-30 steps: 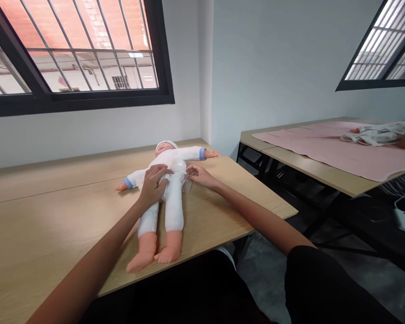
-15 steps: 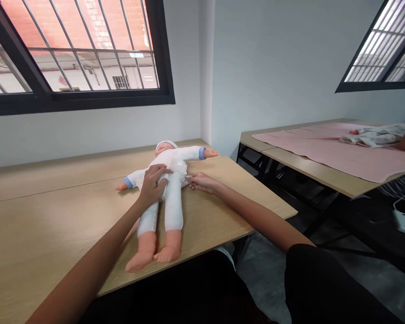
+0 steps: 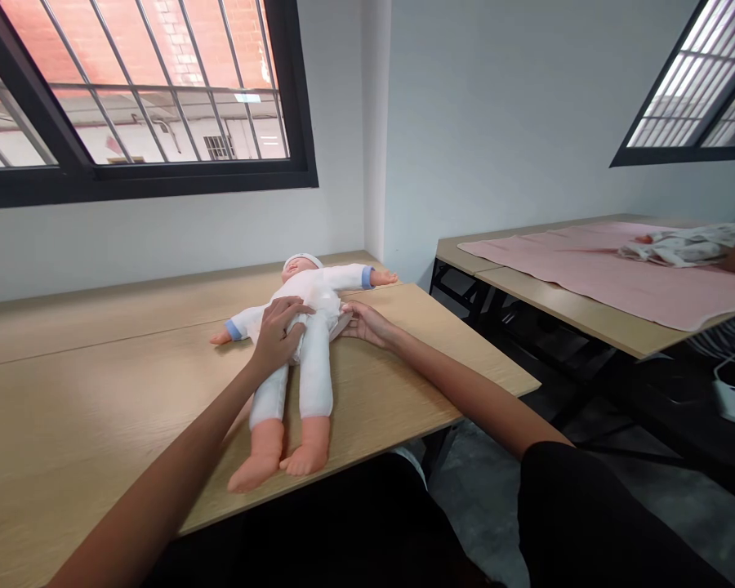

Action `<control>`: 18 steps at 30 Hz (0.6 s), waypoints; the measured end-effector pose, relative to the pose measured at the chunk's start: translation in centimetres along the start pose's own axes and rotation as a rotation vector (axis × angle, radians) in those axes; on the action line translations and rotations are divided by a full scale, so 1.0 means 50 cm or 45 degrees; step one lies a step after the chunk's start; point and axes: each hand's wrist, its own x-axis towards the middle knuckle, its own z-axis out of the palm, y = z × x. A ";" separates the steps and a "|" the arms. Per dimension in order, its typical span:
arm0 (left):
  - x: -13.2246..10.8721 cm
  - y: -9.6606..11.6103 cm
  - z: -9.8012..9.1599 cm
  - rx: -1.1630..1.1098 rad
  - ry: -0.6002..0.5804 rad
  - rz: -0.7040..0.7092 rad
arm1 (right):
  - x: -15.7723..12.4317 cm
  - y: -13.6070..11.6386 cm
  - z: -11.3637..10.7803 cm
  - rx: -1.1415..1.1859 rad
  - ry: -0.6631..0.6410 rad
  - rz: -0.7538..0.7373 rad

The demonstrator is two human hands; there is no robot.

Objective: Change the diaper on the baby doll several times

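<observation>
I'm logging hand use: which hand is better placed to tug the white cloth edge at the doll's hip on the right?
Right, probably. The right hand touches that cloth edge beside the doll's hip. The left hand lies over the doll's waist, on the other side.

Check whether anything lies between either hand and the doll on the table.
Nothing visible does. The left hand lies directly on the doll at its belly, and the right hand touches the doll's white suit at its side. The doll lies on its back on the wooden table.
</observation>
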 end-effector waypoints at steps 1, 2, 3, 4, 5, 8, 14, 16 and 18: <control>0.000 0.000 0.000 0.003 -0.003 -0.003 | -0.001 -0.001 0.000 -0.005 0.004 -0.005; 0.000 0.001 0.000 0.005 -0.006 -0.007 | -0.002 -0.002 0.000 -0.010 0.011 -0.008; 0.000 0.001 -0.001 0.007 -0.009 -0.010 | -0.002 -0.002 0.000 -0.013 0.021 -0.010; 0.001 0.001 0.000 0.008 -0.011 -0.011 | -0.002 -0.002 0.000 -0.009 0.029 -0.010; 0.001 0.000 0.000 0.007 -0.011 -0.009 | -0.001 -0.002 0.001 0.000 0.033 -0.007; 0.000 -0.002 0.001 0.003 -0.006 -0.004 | 0.001 0.006 0.005 0.056 0.073 -0.047; 0.000 -0.001 0.002 0.009 0.002 0.003 | 0.010 0.032 0.013 0.033 0.262 -0.251; 0.000 0.001 0.001 0.017 0.000 -0.003 | 0.013 0.034 0.008 -0.021 0.269 -0.247; 0.001 0.003 0.000 0.018 -0.003 -0.008 | 0.014 0.032 0.001 -0.058 0.238 -0.234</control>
